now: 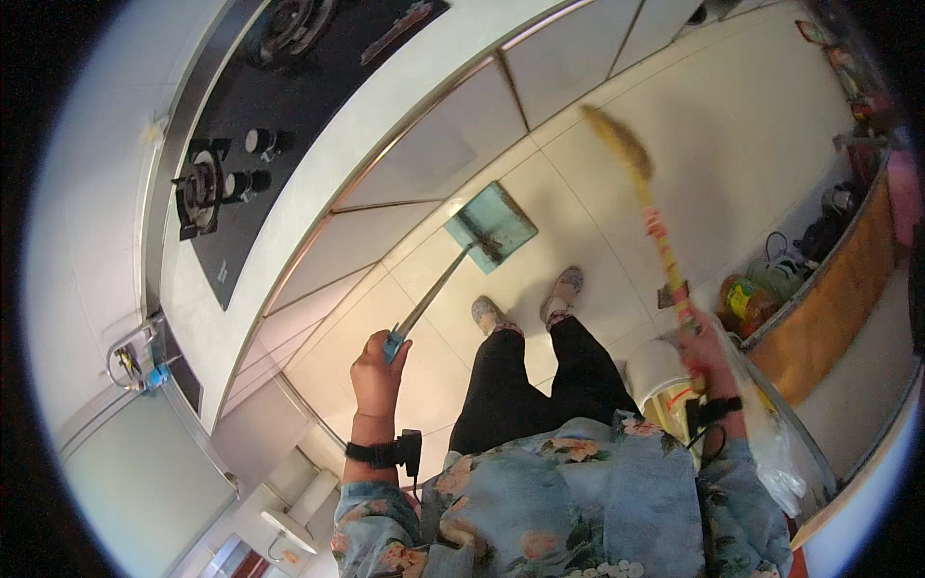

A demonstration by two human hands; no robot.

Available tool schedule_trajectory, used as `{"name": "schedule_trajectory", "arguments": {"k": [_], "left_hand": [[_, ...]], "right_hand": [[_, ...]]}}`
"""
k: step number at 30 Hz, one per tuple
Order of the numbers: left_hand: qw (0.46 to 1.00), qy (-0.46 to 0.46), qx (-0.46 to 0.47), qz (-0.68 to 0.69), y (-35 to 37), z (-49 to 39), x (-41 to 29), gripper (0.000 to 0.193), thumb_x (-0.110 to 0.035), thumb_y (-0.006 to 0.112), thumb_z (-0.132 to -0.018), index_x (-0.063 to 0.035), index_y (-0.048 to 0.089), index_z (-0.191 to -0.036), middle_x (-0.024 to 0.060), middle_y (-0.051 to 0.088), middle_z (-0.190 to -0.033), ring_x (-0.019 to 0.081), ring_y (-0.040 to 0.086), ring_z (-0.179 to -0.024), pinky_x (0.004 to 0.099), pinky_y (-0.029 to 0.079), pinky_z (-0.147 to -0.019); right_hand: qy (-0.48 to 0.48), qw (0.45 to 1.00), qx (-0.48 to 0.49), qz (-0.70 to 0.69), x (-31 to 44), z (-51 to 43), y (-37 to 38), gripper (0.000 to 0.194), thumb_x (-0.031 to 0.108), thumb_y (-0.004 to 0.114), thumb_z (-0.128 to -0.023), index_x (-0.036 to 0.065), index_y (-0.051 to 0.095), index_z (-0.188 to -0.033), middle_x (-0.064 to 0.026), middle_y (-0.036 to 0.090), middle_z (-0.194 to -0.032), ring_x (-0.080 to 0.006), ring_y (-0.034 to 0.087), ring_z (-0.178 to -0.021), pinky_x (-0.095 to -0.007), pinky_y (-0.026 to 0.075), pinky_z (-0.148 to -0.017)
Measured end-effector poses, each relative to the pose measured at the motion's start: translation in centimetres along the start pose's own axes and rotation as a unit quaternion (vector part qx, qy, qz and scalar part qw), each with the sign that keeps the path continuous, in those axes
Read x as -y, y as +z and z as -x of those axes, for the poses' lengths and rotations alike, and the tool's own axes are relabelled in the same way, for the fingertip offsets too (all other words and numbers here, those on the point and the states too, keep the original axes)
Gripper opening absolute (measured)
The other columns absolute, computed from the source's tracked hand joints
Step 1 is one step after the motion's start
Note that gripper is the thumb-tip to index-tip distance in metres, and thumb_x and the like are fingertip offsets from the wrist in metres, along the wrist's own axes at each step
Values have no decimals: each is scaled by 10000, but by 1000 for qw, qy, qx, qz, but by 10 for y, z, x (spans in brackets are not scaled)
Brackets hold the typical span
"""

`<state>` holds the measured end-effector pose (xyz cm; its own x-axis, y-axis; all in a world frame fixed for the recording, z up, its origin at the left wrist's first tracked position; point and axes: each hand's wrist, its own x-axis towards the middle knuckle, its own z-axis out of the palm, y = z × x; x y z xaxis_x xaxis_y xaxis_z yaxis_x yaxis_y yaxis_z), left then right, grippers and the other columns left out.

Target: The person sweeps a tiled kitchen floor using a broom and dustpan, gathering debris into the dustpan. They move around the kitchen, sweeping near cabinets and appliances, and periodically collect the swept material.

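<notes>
My left hand [379, 368] is closed around the top of a long-handled dustpan. The blue-green pan [509, 217] rests on the tiled floor [578, 217] beside the cabinet base, and some dark debris [491, 247] lies in it. In my right hand [704, 354] is the handle of a straw broom, blurred as if in motion. Its yellow bristle head [618, 141] points away from me over the floor, right of the dustpan; whether it touches the tiles I cannot tell. My shoes stand between the two tools.
A counter with a black gas hob [246, 144] runs along the left above white cabinets [426, 173]. At right, bottles and bags [751, 289] stand by a curved wooden panel [824, 332]. A white bin [654, 368] and a plastic bag [773, 455] are near my right arm.
</notes>
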<state>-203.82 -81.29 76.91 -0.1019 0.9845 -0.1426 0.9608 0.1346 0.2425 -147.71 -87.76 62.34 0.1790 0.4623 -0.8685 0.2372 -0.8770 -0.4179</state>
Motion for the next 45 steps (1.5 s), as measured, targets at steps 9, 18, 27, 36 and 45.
{"name": "schedule_trajectory", "arguments": {"k": [9, 18, 27, 36, 45], "left_hand": [[990, -137, -17, -4, -40, 64, 69, 267, -194, 759, -804, -61, 602, -973, 137, 684, -808, 297, 675, -699, 360, 527, -621], [971, -229, -24, 56, -47, 111, 174, 293, -209, 758, -809, -48, 603, -998, 159, 679, -805, 302, 674, -718, 362, 524, -634], [987, -132, -47, 74, -37, 120, 263, 297, -271, 753, -813, -57, 596, -949, 146, 661, -747, 322, 648, -651, 379, 511, -579], [993, -99, -38, 58, -45, 110, 304, 320, -329, 726, -830, -64, 584, -938, 146, 655, -735, 350, 638, -644, 405, 505, -560], [993, -95, -43, 50, -41, 100, 302, 315, -329, 719, -838, -66, 585, -949, 155, 654, -746, 349, 638, -646, 408, 502, -561]], "right_hand": [[-111, 986, -80, -91, 59, -173, -47, 485, 280, 658, -869, 90, 527, -1296, -28, 577, -831, -147, 540, -656, -292, 450, -570], [-185, 953, 12, 240, 41, -104, 211, 673, 201, 644, -803, 144, 364, -1412, -170, 642, -846, -294, 627, -719, -403, 510, -657], [-129, 881, 226, 396, 6, 67, 395, 816, 149, 613, -778, 164, 211, -1488, -288, 601, -1099, -437, 603, -993, -471, 491, -872], [-224, 948, 119, 194, -25, 157, 360, 752, 144, 695, -756, 144, 383, -1440, -165, 595, -1223, -257, 593, -1093, -380, 449, -946], [-187, 971, -141, 52, -40, 34, 237, 671, 62, 647, -811, 117, 395, -1430, -78, 606, -827, -178, 558, -587, -303, 496, -560]]}}
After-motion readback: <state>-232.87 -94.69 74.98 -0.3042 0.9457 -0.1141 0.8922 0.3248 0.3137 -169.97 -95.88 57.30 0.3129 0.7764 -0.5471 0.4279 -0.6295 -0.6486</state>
